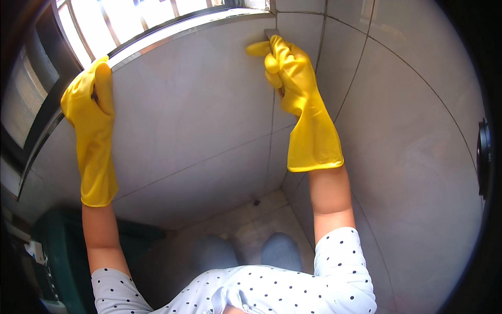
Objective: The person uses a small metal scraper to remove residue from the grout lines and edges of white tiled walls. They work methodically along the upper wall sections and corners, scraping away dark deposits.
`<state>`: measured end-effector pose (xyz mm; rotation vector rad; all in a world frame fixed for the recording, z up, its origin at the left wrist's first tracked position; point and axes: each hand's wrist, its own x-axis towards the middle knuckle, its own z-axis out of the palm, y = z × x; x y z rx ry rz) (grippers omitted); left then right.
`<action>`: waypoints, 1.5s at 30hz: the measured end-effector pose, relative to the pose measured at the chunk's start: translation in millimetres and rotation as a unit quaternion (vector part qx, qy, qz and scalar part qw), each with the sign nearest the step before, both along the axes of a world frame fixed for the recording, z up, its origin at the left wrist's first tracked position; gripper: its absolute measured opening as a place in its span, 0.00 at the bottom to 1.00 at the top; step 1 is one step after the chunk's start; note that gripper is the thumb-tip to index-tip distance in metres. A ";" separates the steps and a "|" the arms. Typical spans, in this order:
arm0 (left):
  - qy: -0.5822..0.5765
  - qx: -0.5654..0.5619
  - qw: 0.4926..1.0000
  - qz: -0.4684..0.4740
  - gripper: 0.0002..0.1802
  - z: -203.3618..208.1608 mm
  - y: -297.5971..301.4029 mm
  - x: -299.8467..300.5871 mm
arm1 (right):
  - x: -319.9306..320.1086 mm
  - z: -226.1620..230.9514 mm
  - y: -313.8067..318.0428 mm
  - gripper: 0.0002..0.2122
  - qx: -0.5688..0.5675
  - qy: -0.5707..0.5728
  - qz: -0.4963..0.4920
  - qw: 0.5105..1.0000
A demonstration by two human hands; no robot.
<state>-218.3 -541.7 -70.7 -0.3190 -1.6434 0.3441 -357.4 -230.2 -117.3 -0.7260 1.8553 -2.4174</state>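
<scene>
- head view: we take the sill (183, 30) as our landmark; the tiled wall (193, 104) drops below it.
- our right hand (293, 73), gloved in yellow, is below the sill's right end.
- its fingers are curled narrow around a flat grey tool (271, 33), one digit sticking out to the left.
- the tool pokes up past these fingers toward the sill's right end, just below it; the hand hides the rest, so we cannot tell its full long axis or whether it touches the wall.
- our left hand (88, 94), gloved too, is at the sill's left part, well apart from the tool; the right is nearer.
- the left fingers point up to the sill; we cannot tell whether they grip it.
</scene>
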 end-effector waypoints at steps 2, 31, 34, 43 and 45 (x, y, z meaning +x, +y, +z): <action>0.003 -0.009 1.000 0.008 0.15 -0.8 -6.1 -0.2 | -1.5 -16.1 4.9 0.23 0.004 -0.024 -0.001 1.000; 0.021 0.000 1.000 0.009 0.16 -1.3 6.5 -1.5 | 0.9 3.5 -1.3 0.22 -0.031 0.006 0.058 0.998; 0.006 0.022 1.000 0.020 0.17 -0.3 13.8 1.9 | 1.2 5.2 -9.2 0.22 -0.047 -0.008 0.037 0.998; 0.004 0.029 1.000 0.001 0.17 0.9 14.7 -1.6 | -6.0 7.9 -17.3 0.19 -0.104 -0.060 0.069 0.990; 0.007 0.036 0.999 -0.001 0.18 1.0 23.7 0.1 | -0.4 6.6 -18.6 0.19 -0.106 -0.100 0.034 0.989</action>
